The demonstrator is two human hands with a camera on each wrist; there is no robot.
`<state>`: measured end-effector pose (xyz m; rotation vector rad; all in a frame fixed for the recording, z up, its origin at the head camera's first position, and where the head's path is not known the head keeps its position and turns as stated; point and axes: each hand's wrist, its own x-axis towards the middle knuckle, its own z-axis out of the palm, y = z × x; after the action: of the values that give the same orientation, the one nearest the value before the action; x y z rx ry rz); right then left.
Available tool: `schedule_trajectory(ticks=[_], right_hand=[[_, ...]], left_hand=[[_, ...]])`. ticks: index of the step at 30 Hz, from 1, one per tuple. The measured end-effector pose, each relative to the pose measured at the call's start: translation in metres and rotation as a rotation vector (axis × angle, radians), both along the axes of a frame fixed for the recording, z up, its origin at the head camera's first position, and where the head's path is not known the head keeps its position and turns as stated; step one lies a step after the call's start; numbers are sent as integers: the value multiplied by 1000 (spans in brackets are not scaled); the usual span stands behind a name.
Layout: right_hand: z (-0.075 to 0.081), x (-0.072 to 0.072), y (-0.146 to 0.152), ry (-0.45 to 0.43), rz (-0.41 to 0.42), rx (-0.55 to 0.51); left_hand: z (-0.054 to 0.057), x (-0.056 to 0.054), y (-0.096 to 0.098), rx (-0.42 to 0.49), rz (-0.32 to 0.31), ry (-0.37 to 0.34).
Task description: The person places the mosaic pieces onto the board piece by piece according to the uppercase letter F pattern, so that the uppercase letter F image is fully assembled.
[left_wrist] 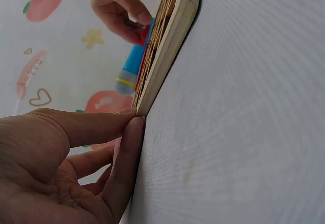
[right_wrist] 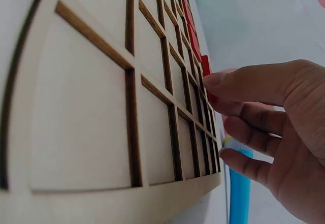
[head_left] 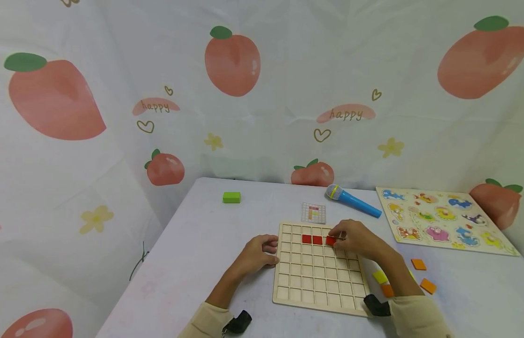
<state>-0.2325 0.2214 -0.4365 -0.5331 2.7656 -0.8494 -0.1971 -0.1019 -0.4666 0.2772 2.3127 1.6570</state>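
A wooden grid board lies on the table, with two red square tiles side by side in an upper row. My right hand pinches another red tile between thumb and fingertips, over the same row, one cell gap to the right. In the right wrist view that pinched tile stands slightly up from the grid. At the board's left edge is my left hand; the left wrist view shows its thumb and finger holding the board's rim.
A small printed grid card lies behind the board. Farther back are a blue toy microphone and a green block. An animal puzzle board is at right. Loose orange tiles and yellow tiles lie near the right forearm.
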Motion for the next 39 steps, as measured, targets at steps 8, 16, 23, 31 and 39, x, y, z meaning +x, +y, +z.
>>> schedule_trajectory(ticks=[8,16,23,31,39], right_hand=[[-1,-3,-4,-14,11,7],[-3,-5,-7,4,16,18],[-4,-4,-9,2,-1,17],[0,0,-7,-21,-18,10],[6,8,12,-23,-59,-38]], left_hand=[[0,0,0,-20,0,14],[0,-1,0,-20,-3,11],[1,-1,0,-11,-2,7],[0,-1,0,-3,1,1],[0,-1,0,-11,1,10]])
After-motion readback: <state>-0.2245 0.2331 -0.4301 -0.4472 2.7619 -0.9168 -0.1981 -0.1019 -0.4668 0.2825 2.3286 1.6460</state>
